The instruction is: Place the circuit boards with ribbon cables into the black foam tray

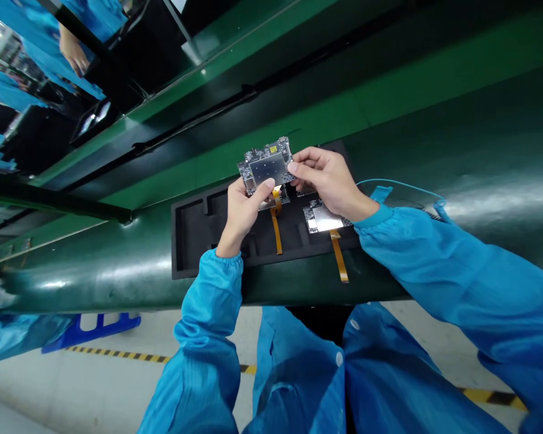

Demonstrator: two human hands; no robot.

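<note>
I hold a small grey circuit board with a metal shield above a black foam tray. My left hand grips its lower left edge, thumb pressed near the orange flex cable that hangs from it. My right hand pinches the board's right edge with closed fingers. A second circuit board with its own orange flex cable lies in the tray below my right hand.
The tray rests on a dark green conveyor belt with green rails behind. Another person's hand in a blue sleeve works at the far upper left. A thin blue cord runs from my right wrist. Floor with yellow-black tape lies below.
</note>
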